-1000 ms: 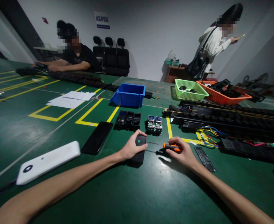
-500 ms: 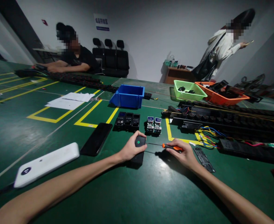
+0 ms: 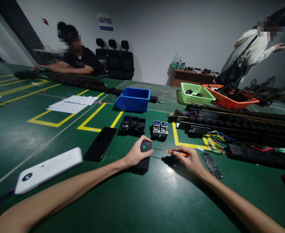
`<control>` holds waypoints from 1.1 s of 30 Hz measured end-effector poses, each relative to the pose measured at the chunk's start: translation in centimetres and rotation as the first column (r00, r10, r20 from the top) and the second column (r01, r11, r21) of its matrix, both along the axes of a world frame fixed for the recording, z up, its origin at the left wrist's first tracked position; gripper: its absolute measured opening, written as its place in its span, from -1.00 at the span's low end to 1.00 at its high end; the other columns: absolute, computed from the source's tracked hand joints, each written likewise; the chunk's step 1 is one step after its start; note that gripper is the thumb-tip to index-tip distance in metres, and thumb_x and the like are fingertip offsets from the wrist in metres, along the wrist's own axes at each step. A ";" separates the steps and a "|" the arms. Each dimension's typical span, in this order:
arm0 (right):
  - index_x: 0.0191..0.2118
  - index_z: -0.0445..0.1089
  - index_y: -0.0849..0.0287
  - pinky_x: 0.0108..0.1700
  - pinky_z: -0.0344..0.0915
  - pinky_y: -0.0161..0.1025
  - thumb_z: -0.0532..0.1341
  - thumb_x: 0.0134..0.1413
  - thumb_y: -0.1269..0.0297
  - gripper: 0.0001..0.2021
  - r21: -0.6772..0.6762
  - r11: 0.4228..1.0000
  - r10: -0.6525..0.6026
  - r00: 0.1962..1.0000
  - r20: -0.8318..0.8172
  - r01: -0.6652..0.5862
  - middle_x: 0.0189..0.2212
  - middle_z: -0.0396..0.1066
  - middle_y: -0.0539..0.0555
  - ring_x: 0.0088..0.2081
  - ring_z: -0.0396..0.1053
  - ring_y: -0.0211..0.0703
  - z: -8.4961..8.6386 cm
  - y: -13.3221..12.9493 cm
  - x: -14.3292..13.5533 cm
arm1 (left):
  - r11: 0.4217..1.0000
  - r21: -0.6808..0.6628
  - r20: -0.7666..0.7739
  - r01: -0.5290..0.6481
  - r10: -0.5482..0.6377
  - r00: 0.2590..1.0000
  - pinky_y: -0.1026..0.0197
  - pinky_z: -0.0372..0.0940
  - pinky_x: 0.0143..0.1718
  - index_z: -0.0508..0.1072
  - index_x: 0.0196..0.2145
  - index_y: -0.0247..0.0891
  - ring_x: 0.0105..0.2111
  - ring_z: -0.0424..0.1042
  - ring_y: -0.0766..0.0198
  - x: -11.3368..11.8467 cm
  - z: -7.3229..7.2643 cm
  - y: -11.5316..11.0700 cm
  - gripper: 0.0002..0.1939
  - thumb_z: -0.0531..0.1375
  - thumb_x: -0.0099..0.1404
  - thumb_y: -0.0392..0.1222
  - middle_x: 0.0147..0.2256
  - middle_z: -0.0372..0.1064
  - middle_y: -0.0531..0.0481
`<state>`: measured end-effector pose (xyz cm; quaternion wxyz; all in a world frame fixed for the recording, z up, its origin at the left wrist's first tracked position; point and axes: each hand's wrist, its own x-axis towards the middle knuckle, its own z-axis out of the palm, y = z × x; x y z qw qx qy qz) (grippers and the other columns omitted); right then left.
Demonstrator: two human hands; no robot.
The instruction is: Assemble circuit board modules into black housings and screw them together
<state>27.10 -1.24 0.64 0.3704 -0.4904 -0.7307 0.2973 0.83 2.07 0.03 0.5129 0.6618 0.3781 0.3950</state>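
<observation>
My left hand (image 3: 138, 152) is closed around a black box-shaped module (image 3: 144, 161) with a green dot on it, held against the green table. In my right hand (image 3: 187, 158) is a screwdriver (image 3: 178, 152) with an orange and black handle. Its thin shaft points left, and its tip meets the right side of the black module near my left thumb. Just beyond stand several black housings (image 3: 133, 125) in a row and two small circuit board units (image 3: 160, 130). A flat black cover plate (image 3: 211, 165) lies right of my right hand.
A black phone (image 3: 100, 144) and a white handheld device (image 3: 49, 170) lie at left. Behind are papers (image 3: 71, 104), a blue bin (image 3: 135, 102), a green basket (image 3: 197, 95) and an orange basket (image 3: 229, 100). Wired black rails (image 3: 229, 121) fill the right side. Two people are in the background.
The screwdriver handle has turned slightly in my right hand, its tip staying at the module. My left hand keeps its hold. In the background, the person at right has moved further right.
</observation>
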 end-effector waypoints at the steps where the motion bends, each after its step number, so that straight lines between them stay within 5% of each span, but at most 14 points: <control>1: -0.30 0.51 0.17 -0.44 0.32 -0.28 0.22 0.15 0.16 -0.80 0.001 1.000 0.004 1.000 0.002 -0.004 -0.45 0.50 0.05 -0.44 0.43 -0.16 -0.1 0.0 0.0 | 1.000 0.000 -0.002 -0.004 0.004 1.000 0.22 0.30 -0.28 0.27 -0.14 -0.23 -0.29 0.40 0.26 0.0 0.0 0.0 -0.63 0.27 0.14 -0.14 -0.21 0.34 -0.01; 6: -0.21 0.38 0.14 -0.24 0.37 -0.21 0.36 -0.03 0.21 -0.74 0.097 0.995 0.011 0.999 -0.036 -0.008 -0.31 0.44 0.06 -0.28 0.42 -0.13 -0.2 0.3 0.1 | 1.000 0.021 -0.011 -0.009 0.009 1.000 0.20 0.29 -0.23 0.27 -0.14 -0.24 -0.27 0.40 0.25 0.0 0.0 0.1 -0.65 0.27 0.14 -0.16 -0.21 0.34 -0.01; 14: -0.27 0.45 0.15 -0.31 0.27 -0.21 0.31 0.07 0.29 -0.90 0.258 0.962 0.085 0.996 0.012 -0.085 -0.40 0.41 0.06 -0.36 0.36 -0.15 -0.2 0.6 0.6 | 1.000 0.025 -0.024 -0.009 0.010 1.000 0.19 0.30 -0.21 0.27 -0.14 -0.25 -0.26 0.40 0.24 0.1 0.2 0.0 -0.65 0.26 0.14 -0.19 -0.20 0.33 -0.02; 27: -0.25 0.52 0.17 -0.33 0.31 -0.26 0.29 0.09 0.21 -0.84 0.172 0.984 0.024 0.998 0.063 -0.034 -0.39 0.52 0.08 -0.39 0.43 -0.17 0.4 0.1 0.2 | 1.000 0.024 -0.007 0.007 -0.007 1.000 0.20 0.29 -0.24 0.26 -0.14 -0.24 -0.26 0.41 0.24 -0.1 -0.1 0.1 -0.65 0.26 0.16 -0.17 -0.19 0.33 -0.02; 33: -0.28 0.54 0.18 -0.35 0.32 -0.27 0.25 0.12 0.16 -0.79 0.033 0.999 0.006 0.999 0.042 -0.007 -0.39 0.55 0.09 -0.39 0.46 -0.14 0.5 0.0 0.0 | 1.000 0.000 0.003 0.009 -0.009 1.000 0.22 0.30 -0.27 0.25 -0.14 -0.23 -0.27 0.41 0.24 0.0 -0.1 0.0 -0.65 0.26 0.15 -0.17 -0.20 0.33 -0.01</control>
